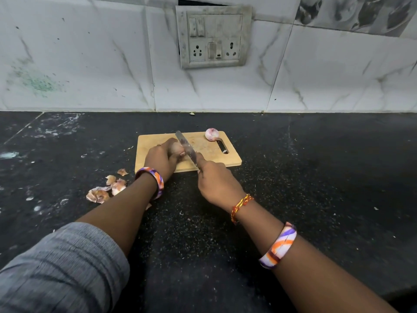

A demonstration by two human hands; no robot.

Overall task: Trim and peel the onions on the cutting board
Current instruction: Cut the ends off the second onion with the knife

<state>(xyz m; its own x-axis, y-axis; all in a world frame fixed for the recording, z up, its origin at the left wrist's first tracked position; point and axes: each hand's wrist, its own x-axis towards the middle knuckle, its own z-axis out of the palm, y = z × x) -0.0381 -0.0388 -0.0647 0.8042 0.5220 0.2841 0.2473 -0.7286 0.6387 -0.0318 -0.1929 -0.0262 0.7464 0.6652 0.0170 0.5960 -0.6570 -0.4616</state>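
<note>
Sleeve (61, 263), grey, on the left forearm at bottom left; patterned bangle (278, 246) on the right forearm, red-yellow thread (241, 207) at the right wrist, second bangle (150, 180) at the left wrist. Black speckled worktop (316, 177) under both arms. Onion skins (106, 188) in a loose pile on the worktop, left of the left wrist, off the board. Right hand (216, 181) curled round the knife handle, handle itself hidden by the fingers; knife (186, 146) blade runs diagonally up-left over the board. Left hand (163, 158) curled over an onion (176, 149) on the near-left part of the wooden cutting board (225, 158), fingers gripping it, blade touching the onion's right side. Onion mostly hidden, pale surface showing between fingers. Peeled onion (211, 134), whitish with purple streaks, sits alone at the board's far right corner, just beside the handle slot (223, 147). Small white scrap in the slot. Behind: marble-look tiled wall (90, 64), grimy switch-and-socket plate (213, 37).
</note>
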